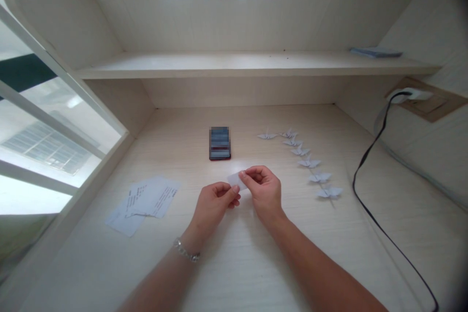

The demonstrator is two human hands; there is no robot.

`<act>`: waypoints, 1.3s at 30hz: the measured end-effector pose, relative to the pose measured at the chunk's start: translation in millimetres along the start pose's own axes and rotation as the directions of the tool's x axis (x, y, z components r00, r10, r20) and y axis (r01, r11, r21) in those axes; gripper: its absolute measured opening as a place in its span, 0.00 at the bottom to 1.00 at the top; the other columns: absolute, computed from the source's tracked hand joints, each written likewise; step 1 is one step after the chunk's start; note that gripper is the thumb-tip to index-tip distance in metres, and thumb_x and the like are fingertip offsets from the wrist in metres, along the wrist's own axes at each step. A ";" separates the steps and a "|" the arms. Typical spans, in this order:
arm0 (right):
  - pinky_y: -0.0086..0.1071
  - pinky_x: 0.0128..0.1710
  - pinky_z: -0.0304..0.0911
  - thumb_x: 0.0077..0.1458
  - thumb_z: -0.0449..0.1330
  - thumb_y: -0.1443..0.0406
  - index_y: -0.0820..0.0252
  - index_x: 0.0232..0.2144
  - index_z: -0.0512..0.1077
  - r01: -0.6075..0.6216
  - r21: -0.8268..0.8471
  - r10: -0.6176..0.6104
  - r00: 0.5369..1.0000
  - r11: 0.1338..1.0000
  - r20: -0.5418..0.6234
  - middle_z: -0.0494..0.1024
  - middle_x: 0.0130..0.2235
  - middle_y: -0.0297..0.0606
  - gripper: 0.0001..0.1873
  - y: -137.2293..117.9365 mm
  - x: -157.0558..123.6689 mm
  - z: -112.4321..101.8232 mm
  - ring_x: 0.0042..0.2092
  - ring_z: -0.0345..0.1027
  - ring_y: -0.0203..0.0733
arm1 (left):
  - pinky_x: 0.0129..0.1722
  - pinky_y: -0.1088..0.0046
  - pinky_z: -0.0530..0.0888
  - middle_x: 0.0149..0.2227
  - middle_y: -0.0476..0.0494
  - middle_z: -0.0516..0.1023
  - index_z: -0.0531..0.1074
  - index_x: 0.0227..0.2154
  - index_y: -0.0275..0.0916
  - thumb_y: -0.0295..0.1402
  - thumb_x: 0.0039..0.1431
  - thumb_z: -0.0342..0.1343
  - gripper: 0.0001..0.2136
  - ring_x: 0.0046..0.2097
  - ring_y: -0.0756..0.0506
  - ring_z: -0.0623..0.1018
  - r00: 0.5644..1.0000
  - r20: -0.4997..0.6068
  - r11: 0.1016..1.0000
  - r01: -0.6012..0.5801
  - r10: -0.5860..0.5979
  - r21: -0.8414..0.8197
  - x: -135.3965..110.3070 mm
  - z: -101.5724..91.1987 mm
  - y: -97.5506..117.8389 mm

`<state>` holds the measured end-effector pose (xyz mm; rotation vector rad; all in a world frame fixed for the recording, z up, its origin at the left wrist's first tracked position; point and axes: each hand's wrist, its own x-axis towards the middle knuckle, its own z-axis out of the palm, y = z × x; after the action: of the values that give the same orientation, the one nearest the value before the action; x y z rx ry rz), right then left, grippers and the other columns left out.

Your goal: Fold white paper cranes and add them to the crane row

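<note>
Over there the left hand [212, 202] and right hand [267, 193] pinch a small white paper piece [236, 180], at five o'clock from the dark rectangular phone [220, 143], seemingly mid-fold, the next crease calling for aligned edges.

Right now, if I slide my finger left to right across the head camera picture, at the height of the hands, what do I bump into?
Loose papers, left hand, right hand, nearest folded paper bird, black cable.

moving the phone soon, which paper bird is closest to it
The leftmost paper bird, to the right of the phone; the other birds all lie farther right.
</note>
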<state>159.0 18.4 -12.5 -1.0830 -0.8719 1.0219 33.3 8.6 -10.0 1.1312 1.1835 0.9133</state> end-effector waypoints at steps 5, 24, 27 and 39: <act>0.28 0.27 0.62 0.42 0.66 0.63 0.60 0.26 0.69 -0.004 0.022 0.004 1.000 1.000 -0.006 0.74 0.25 0.33 0.09 0.6 1.5 -0.6 0.26 0.67 0.35 | 0.29 0.74 0.71 0.25 0.41 0.77 0.73 0.25 0.34 0.41 0.49 0.57 0.13 0.28 0.48 0.75 0.999 -0.019 0.998 -0.036 0.037 0.044 -0.7 0.6 -1.2; 0.28 0.27 0.62 0.39 0.67 0.65 0.61 0.27 0.69 -0.110 0.199 0.116 0.993 0.974 -0.019 0.75 0.25 0.33 0.12 0.4 3.1 0.1 0.27 0.67 0.34 | 0.32 0.72 0.70 0.26 0.42 0.77 0.71 0.24 0.34 0.37 0.52 0.56 0.10 0.30 0.47 0.75 0.989 0.021 0.987 -0.149 0.148 0.066 -2.2 0.6 1.0; 0.27 0.26 0.61 0.40 0.67 0.65 0.61 0.26 0.69 -0.088 0.157 0.089 0.996 0.984 0.000 0.75 0.24 0.33 0.11 -0.5 0.8 1.2 0.26 0.66 0.34 | 0.32 0.72 0.70 0.27 0.41 0.77 0.72 0.25 0.33 0.38 0.52 0.56 0.11 0.30 0.46 0.75 0.993 0.031 0.992 -0.115 0.114 0.050 -1.6 0.8 1.4; 0.30 0.26 0.64 0.39 0.67 0.64 0.61 0.35 0.68 -0.245 0.172 0.219 0.963 0.954 0.157 0.77 0.27 0.36 0.18 -3.5 2.0 -0.6 0.26 0.69 0.37 | 0.33 0.72 0.69 0.25 0.42 0.77 0.73 0.22 0.33 0.36 0.50 0.58 0.10 0.30 0.46 0.75 0.987 -0.022 0.986 -0.160 0.161 0.054 -0.9 -4.2 0.0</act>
<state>161.0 19.6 -9.2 -0.9769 -0.7480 1.3620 29.0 8.5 -9.9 1.2743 1.1553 1.0275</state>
